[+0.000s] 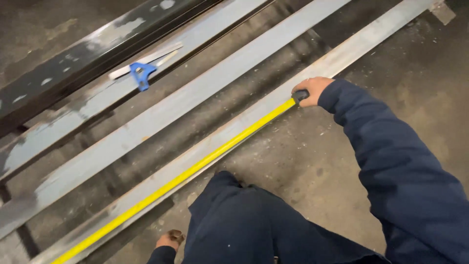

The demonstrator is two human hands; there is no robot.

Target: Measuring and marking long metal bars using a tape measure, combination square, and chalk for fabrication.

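Note:
My right hand [312,90] is closed around the dark case of a tape measure [300,96], resting on a long grey steel bar [342,56]. The yellow tape blade [185,174] runs from the case along that bar down to the lower left edge of the view. My left hand [170,239] is low in the frame, beside my dark blue trouser leg [229,220], close to the bar's near edge with fingers curled; whether it holds anything is hidden.
Two more grey steel bars [161,115] [97,98] lie parallel further away, and a dark painted beam [83,56] beyond them. A blue-handled combination square [142,71] lies on the far bar. The floor [303,161] is dusty concrete.

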